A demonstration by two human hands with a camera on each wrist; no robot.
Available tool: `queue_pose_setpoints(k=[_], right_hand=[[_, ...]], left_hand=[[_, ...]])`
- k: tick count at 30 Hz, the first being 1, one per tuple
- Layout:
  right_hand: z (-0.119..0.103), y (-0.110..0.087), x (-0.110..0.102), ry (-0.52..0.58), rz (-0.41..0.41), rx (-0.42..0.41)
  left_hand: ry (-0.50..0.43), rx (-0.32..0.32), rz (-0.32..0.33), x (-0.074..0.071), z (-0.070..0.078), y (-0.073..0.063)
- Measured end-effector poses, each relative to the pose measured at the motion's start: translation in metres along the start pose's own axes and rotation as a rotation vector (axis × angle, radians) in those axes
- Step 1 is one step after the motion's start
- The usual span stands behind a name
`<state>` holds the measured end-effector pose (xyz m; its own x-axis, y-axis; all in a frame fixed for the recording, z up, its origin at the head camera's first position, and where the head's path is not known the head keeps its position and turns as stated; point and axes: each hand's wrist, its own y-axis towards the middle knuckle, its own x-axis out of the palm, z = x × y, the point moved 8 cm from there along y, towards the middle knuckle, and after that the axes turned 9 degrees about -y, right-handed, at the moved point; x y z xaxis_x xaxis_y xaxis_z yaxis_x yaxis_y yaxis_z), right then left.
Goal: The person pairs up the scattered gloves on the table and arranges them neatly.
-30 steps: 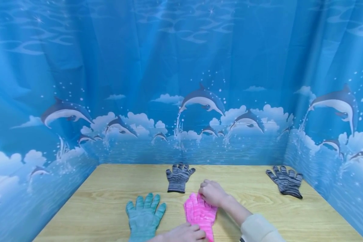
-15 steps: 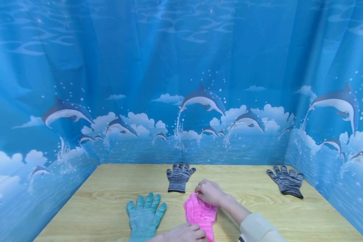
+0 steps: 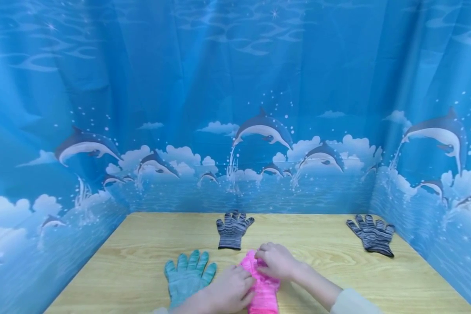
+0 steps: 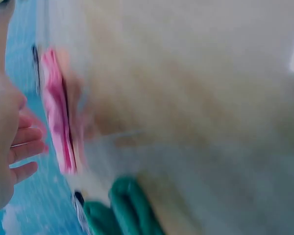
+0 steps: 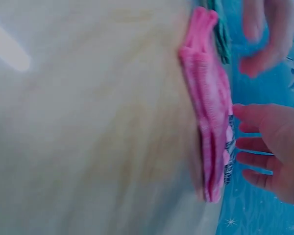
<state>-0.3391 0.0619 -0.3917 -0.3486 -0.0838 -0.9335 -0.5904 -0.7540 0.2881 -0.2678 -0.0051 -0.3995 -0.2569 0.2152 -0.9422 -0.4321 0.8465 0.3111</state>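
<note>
A pink knit glove lies on the table with its cuff toward the person. Its edge looks layered in the left wrist view. My left hand is over the glove's left side; in the right wrist view this blurred left hand is apart from the fabric. My right hand is over the upper right part and hides some glove fingers. In the right wrist view, the thumb of my right hand meets the pink glove, the other fingers extended. A teal glove lies left, partly behind my left forearm.
A grey-and-black striped glove lies toward the back middle of the wooden table. Another striped glove is near the right edge. A blue dolphin-print curtain stands around the back and sides.
My left hand has moved up from the pink glove's cuff to its middle, uncovering the cuff. My right hand has come slightly nearer the person. The other gloves stay put.
</note>
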Motion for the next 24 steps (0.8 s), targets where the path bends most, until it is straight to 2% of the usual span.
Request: queue_pose_setpoints(k=[2,4,9,13,16,24], right_hand=[[-0.003,-0.009,-0.002,-0.028,0.02,-0.022],[-0.008,-0.017,-0.003,-0.062,0.048,-0.065],[-0.019,-0.035,-0.011,-0.095,0.136,-0.166],[-0.022,-0.042,-0.014,-0.065,0.155,-0.181],[-0.024,-0.044,-0.013,-0.056,0.137,-0.185],[-0.028,-0.048,-0.007,-0.073,0.123,-0.221]], left_hand=[[0.028,-0.101,0.016,-0.007,-0.013,0.005],[0.033,-0.187,-0.01,-0.005,-0.028,0.008],[0.012,-0.295,-0.042,0.006,-0.056,0.015],[-0.054,-0.384,-0.096,0.015,-0.067,0.02],[-0.097,-0.419,-0.116,0.02,-0.072,0.023],[-0.149,-0.443,-0.155,0.027,-0.076,0.03]])
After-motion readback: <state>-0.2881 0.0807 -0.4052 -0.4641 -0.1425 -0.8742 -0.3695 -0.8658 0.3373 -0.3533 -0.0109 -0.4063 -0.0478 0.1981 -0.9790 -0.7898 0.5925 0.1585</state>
